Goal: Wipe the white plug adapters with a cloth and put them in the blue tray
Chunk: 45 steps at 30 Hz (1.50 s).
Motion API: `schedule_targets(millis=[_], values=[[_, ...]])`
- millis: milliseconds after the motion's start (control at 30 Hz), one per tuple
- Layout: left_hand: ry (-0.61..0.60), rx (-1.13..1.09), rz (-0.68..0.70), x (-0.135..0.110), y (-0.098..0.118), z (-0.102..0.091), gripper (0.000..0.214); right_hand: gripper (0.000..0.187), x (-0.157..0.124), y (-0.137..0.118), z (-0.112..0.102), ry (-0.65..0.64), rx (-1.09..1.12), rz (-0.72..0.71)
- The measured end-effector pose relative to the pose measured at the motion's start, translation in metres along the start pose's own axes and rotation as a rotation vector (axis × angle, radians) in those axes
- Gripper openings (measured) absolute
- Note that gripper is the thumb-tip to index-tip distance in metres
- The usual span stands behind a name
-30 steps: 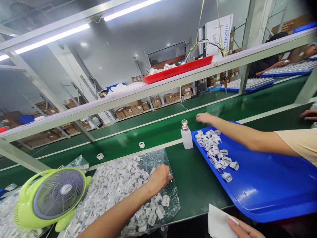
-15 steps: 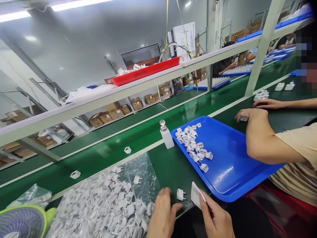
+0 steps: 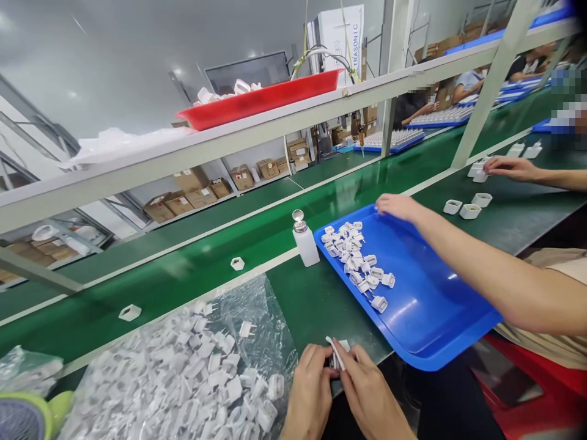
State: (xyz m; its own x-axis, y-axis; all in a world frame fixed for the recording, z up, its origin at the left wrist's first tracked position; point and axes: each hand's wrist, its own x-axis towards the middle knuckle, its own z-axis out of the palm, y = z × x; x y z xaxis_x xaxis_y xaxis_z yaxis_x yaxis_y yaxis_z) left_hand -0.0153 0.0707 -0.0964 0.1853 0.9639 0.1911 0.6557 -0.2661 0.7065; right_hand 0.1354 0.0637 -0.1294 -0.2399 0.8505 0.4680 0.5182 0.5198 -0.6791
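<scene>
Both hands meet at the table edge: the left hand grips a white plug part, the right hand presses a white wipe against it. A co-worker's hand touches the blue tray.

A small white plug part, mostly hidden, sits pinched under a thin white cloth at the green table's edge.

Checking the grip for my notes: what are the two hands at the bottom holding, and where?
Left hand and right hand pinch a white cloth around a small part; exact hold hidden.
</scene>
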Motion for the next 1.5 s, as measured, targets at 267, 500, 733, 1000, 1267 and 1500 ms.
schedule_targets(millis=[267, 500, 733, 1000, 1267, 1500], values=[[0.058, -0.040, 0.028, -0.002, -0.007, 0.005, 0.042, 0.085, -0.032, 0.000, 0.008, -0.062, -0.007, -0.081], [0.071, -0.057, 0.032, -0.001, -0.006, 0.005, 0.038, 0.070, -0.005, -0.001, 0.006, -0.022, 0.041, 0.067], [0.100, -0.139, 0.025, -0.001, -0.002, 0.004, 0.043, 0.074, -0.031, -0.002, 0.007, -0.026, 0.101, 0.012], [0.123, -0.421, -0.045, -0.013, 0.012, 0.000, 0.026, 0.052, -0.039, -0.022, -0.024, 0.329, 0.780, 0.786], [0.455, -0.508, 0.159, -0.039, 0.038, 0.010, 0.027, 0.039, -0.029, -0.064, -0.015, 0.495, 1.457, 0.762], [0.525, -0.740, 0.012, -0.041, 0.054, 0.015, 0.025, 0.043, -0.044, -0.073, -0.006, 0.578, 1.164, 0.741]])
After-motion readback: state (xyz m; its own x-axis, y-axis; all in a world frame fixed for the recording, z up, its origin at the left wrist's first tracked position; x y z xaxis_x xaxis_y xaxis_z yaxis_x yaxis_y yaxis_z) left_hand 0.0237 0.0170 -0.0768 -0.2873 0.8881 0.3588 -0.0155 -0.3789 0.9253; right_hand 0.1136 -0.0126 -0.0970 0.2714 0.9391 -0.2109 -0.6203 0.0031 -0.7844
